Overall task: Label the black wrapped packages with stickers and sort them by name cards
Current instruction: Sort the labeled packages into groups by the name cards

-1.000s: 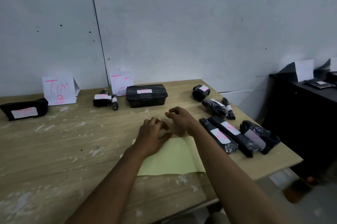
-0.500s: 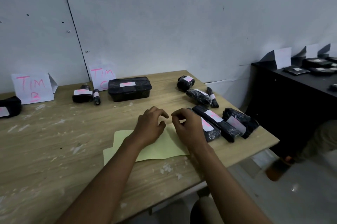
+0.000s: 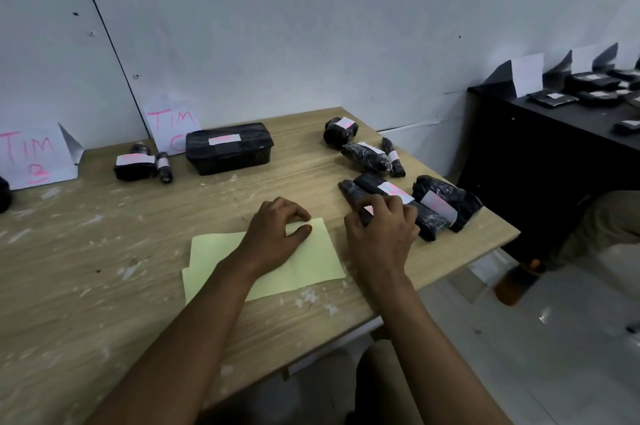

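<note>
Step in hand: sorting. Right hand (image 3: pixel 381 234), fingers curled on a long labelled package (image 3: pixel 349 192) among the pile at the worktop's (image 3: pixel 104 251) right edge. Left hand (image 3: pixel 273 234), fingers loosely bent, rests on yellow paper (image 3: pixel 311 269). Next, probably: carry it to its matching name card (image 3: pixel 173 128).

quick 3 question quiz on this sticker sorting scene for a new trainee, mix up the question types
1. True or false: the left hand rests on the yellow sheet.
2. What is the right hand touching? A) the black box B) a long wrapped package C) a name card
3. Fill in: the box's top carries a white ____.

Key: 1 true; 2 B; 3 sticker
</note>
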